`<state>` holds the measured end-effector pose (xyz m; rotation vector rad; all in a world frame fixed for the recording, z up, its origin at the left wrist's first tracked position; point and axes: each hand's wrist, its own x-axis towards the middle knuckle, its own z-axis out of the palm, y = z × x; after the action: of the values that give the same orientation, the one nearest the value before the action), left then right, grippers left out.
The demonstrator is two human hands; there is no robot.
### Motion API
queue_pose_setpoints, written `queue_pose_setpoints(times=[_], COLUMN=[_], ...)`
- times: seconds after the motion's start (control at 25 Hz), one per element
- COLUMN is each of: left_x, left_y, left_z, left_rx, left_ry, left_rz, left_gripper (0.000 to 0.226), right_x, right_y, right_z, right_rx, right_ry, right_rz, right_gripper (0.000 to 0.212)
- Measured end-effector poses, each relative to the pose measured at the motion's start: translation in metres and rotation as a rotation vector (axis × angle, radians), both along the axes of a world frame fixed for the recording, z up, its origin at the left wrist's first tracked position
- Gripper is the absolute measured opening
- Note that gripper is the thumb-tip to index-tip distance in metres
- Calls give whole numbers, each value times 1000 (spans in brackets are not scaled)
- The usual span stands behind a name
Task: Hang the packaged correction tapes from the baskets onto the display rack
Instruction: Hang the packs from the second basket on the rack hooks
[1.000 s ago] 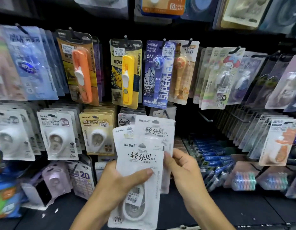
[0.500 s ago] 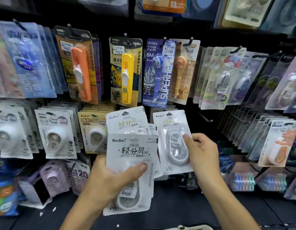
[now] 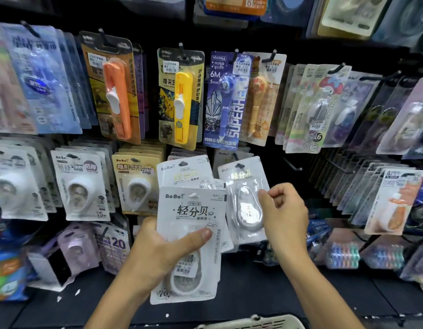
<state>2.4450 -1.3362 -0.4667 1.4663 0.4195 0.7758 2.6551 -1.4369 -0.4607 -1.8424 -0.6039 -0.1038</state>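
The left hand (image 3: 155, 255) held a fanned stack of white packaged correction tapes (image 3: 190, 236), its grip closed around them with the thumb (image 3: 196, 237) pressed across the front card; three cards could be counted for certain, one in front, one rising behind it and the edge of another between them, and whether more lay underneath could not be told. The right hand (image 3: 282, 214) held a single correction tape pack (image 3: 244, 200) just to the right of the stack, its grip a pinch on the pack's right edge with the remaining fingers curled; the pack stood upright, its hang hole near a bare hook (image 3: 292, 165) of the display rack (image 3: 272, 47), not on it. Two push-type tapes hung in the upper row, one orange (image 3: 116, 99) and one yellow (image 3: 183, 102), beside a blue pen-shaped one (image 3: 225, 103). A white basket rim (image 3: 253, 322) showed at the bottom edge.
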Motion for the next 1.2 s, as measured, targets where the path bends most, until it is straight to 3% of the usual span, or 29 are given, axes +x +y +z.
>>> queue_pose_setpoints(times=[0.08, 0.12, 0.16, 0.24, 0.28, 0.48, 0.6, 0.76, 0.84, 1.0, 1.12, 1.2], left_x=[-1, -2, -3, -2, -1, 3, 0, -4, -4, -4, 1, 9], left_y=[-1, 1, 2, 5, 6, 7, 11, 19, 22, 22, 20, 20], left_z=[0, 1, 2, 3, 2, 2, 3, 2, 3, 6, 4, 6], left_rx=[5, 12, 31, 103, 132, 81, 36, -38, -62, -84, -157, -199], left_ry=[44, 80, 126, 208, 227, 190, 160, 80, 9, -56, -94, -100], left_rz=[-62, -110, -169, -286, -319, -237, -135, 154, 239, 236, 196, 157], left_gripper=[45, 45, 45, 45, 43, 41, 42, 31, 33, 41, 46, 45], right_x=[-2, -5, -11, -26, -28, -24, -4, 20, 20, 20, 9, -2], right_y=[7, 9, 10, 9, 9, 16, 18, 13, 17, 31, 34, 26], right_z=[3, 3, 2, 5, 4, 6, 15, 25, 24, 26, 25, 20], right_rx=[-251, -244, -147, 92, 163, 348, 401, 133, 122, 44, -110, -7], right_ry=[-145, -180, -118, 266, 410, 466, 494, 252, 184, 159, -61, -119], right_rz=[-42, 45, 225, 675, 768, 491, 295, 314, 286, 155, -2, 109], right_gripper=[16, 18, 20, 18, 18, 5, 16, 20, 19, 7, 23, 25])
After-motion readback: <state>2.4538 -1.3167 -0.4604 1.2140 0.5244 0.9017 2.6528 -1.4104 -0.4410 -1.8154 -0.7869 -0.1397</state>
